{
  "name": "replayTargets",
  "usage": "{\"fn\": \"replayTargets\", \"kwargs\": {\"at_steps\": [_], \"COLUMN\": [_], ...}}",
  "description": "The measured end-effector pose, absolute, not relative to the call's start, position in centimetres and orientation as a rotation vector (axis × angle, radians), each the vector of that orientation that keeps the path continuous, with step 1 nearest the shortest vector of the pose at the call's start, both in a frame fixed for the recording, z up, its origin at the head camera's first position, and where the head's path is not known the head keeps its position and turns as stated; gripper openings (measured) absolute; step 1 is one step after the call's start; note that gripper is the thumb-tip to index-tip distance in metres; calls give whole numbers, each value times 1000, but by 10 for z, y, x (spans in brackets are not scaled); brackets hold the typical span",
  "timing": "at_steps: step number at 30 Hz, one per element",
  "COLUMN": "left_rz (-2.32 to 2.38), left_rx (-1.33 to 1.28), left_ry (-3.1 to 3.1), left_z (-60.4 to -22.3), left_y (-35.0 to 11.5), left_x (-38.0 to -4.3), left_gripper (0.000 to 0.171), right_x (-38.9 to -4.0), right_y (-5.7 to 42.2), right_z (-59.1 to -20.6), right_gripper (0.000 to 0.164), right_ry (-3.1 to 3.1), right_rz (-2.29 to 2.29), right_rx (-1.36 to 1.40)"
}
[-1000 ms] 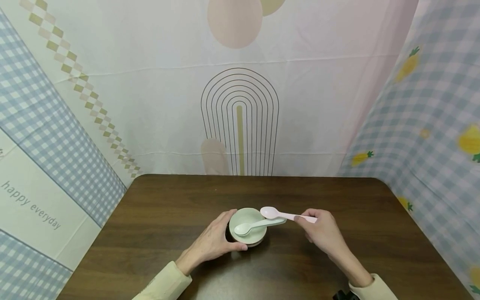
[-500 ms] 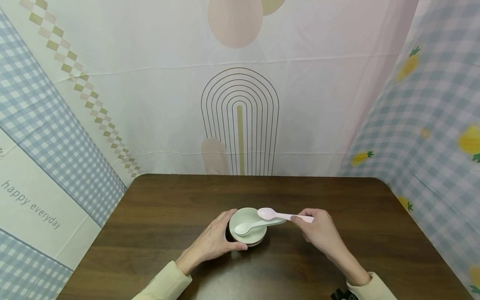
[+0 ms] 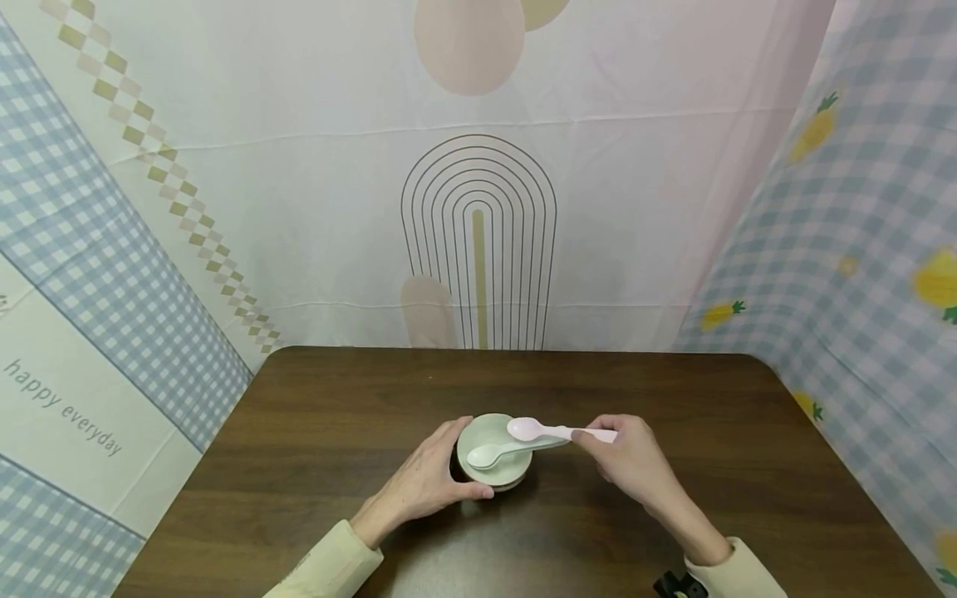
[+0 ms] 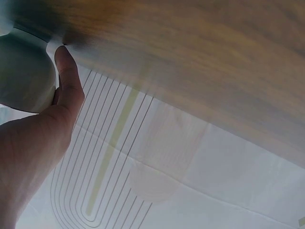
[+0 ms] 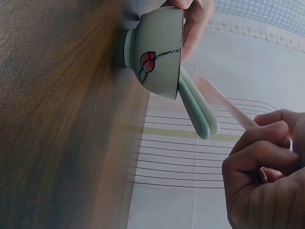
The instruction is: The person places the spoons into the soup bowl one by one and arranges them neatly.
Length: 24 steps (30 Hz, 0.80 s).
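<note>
On the table stands a small pale green bowl (image 3: pixel 478 432), with a red painted motif on its outer wall in the right wrist view. My left hand (image 3: pixel 422 475) grips its left side, thumb at the near side and fingers round the far side. Inside lies a pale green spoon (image 3: pixel 488 456). Two handles stick out over the rim side by side in the right wrist view, a green handle (image 5: pixel 194 109) and a paler handle (image 5: pixel 208 112). My right hand (image 3: pixel 631 461) pinches a pink spoon (image 3: pixel 525 429) by its handle, its bowl end over the rim's right side.
The dark wooden table (image 3: pixel 336 399) ends at a patterned cloth backdrop (image 3: pixel 613 249). Checked cloth (image 3: pixel 860 332) hangs along the right side. A small black object (image 3: pixel 680 585) sits by the right sleeve.
My right hand has moved slightly left, bringing the pink spoon further over the bowl and closer to the other spoons' handles. The left hand and bowl have stayed still.
</note>
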State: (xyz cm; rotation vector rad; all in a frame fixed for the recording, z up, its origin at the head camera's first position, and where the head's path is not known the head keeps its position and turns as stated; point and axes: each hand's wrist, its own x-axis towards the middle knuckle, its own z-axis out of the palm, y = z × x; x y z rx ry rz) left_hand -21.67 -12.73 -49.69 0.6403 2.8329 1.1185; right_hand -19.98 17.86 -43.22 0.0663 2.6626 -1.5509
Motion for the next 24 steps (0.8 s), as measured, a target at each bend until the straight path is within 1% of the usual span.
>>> {"fn": "replayTargets", "kwargs": {"at_steps": [8,24], "left_rz": [1096,1107], "left_rx": [665,664], "left_ry": [2847,2842], "left_z": [-497,-497], "left_y": [-127,-127], "left_x": [-216,-217], "left_gripper": [108,109], "right_x": [-202,-205], "right_y": [176,165], "right_z": [-432,-429], "right_gripper": [25,22], "right_ry": [2748,2761], "right_rz": [-1457,-1432], "right_rx": [30,-18]}}
